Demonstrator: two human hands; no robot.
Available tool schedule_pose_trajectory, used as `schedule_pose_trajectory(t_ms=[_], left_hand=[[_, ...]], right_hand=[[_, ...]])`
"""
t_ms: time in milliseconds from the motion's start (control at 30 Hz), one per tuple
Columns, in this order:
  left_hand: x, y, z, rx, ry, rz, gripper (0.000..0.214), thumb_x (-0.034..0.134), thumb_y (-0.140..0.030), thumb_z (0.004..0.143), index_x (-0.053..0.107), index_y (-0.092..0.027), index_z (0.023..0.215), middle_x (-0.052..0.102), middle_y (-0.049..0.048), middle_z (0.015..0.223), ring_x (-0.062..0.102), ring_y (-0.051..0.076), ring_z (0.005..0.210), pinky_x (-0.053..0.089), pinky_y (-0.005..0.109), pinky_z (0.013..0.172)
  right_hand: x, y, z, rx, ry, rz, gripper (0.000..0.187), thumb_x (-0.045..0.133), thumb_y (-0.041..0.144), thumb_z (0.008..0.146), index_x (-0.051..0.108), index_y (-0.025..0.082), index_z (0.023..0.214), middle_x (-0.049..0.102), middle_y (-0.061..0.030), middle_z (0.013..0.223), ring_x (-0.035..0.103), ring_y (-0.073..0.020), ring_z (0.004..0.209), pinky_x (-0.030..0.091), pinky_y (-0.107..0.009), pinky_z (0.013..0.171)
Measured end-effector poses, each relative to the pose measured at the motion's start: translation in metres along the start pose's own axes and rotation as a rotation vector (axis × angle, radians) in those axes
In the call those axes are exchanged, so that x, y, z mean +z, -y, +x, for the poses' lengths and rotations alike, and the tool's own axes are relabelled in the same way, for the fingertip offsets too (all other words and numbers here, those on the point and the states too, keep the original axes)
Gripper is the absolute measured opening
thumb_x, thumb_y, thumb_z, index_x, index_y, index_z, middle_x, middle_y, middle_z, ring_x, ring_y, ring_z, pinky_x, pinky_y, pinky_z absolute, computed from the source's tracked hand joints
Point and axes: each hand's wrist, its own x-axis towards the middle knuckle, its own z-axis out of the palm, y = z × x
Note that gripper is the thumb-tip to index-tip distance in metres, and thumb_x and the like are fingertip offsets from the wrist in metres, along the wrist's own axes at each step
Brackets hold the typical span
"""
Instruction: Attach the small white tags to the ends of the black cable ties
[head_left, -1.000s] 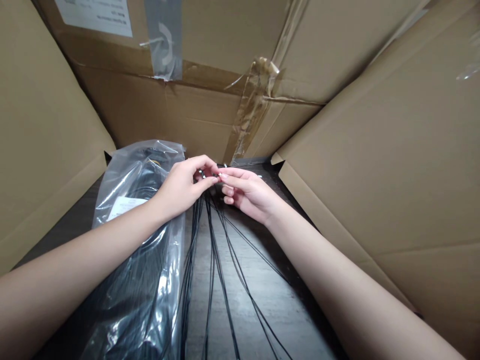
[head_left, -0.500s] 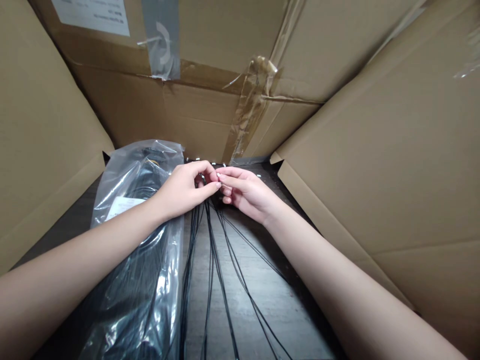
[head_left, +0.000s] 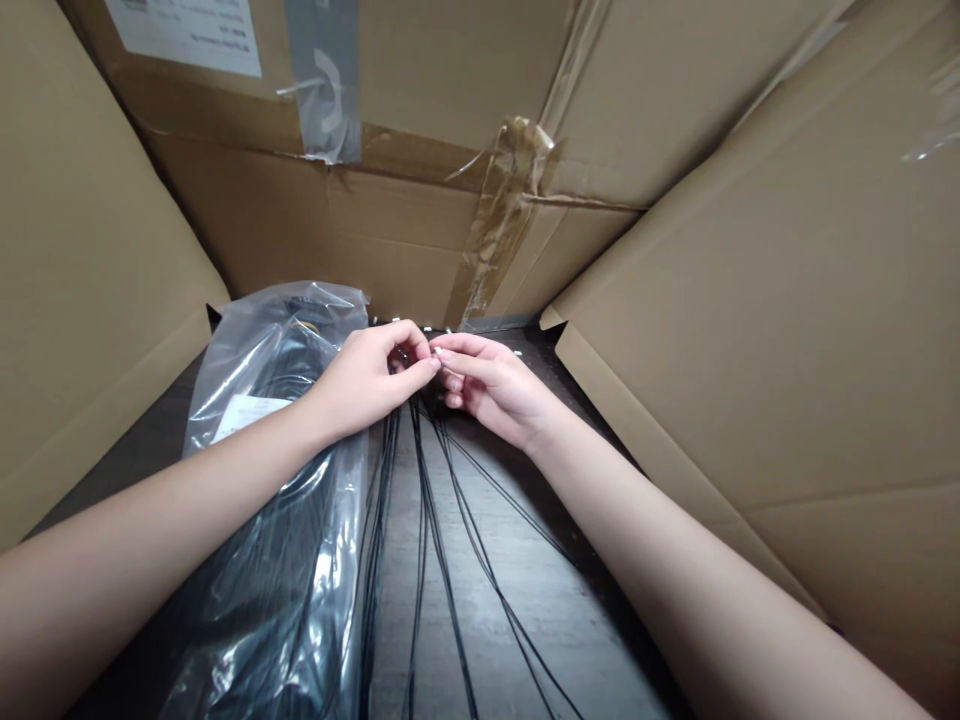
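Observation:
My left hand [head_left: 375, 378] is closed in a pinch, with dark cable showing inside its curled fingers. Against its fingertips sits a small white connector [head_left: 438, 350], pinched between thumb and forefinger of my right hand [head_left: 495, 385]. The two hands meet at the fingertips; where cable and connector join is too small to make out. Thin black cables [head_left: 442, 510] fan out beneath the hands toward the lower edge of the view. Under my left forearm lies a clear plastic bag [head_left: 330, 580] of coiled black cables, bearing a white label [head_left: 244, 415].
Several small white pieces [head_left: 427, 329] lie along the back of the dark tabletop [head_left: 570, 620]. A taped cardboard box [head_left: 390, 215] stands directly behind them. Cardboard panels rise at the left [head_left: 82, 260] and the right [head_left: 787, 330].
The left thumb has shifted very slightly. Both hands otherwise keep the same place and pinch, and the cables and bag lie as before.

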Motion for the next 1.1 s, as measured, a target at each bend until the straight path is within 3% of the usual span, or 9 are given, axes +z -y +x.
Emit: schedule_pose_trajectory(t_ms=[367, 1100], left_hand=[[-0.0015, 0.0018, 0.0004, -0.051, -0.060, -0.007, 0.020, 0.069, -0.035, 0.084, 0.068, -0.015, 0.084, 0.070, 0.0018, 0.079, 0.061, 0.014, 0.070, 0.047, 0.027, 0.067], [0.0003, 0.0012, 0.0015, 0.012, -0.099, -0.062, 0.013, 0.070, -0.027, 0.081, 0.067, -0.015, 0.084, 0.069, 0.0006, 0.079, 0.061, 0.012, 0.068, 0.048, 0.026, 0.065]], right_hand=[[0.0030, 0.0003, -0.0013, -0.006, 0.001, 0.001, 0.038, 0.093, 0.029, 0.057, 0.072, 0.017, 0.085, 0.058, 0.0061, 0.066, 0.044, -0.0044, 0.055, 0.037, -0.020, 0.048], [0.0019, 0.0006, -0.0001, 0.019, -0.007, 0.044, 0.040, 0.094, 0.027, 0.054, 0.071, 0.016, 0.085, 0.059, 0.0058, 0.064, 0.046, -0.0048, 0.054, 0.037, -0.020, 0.047]])
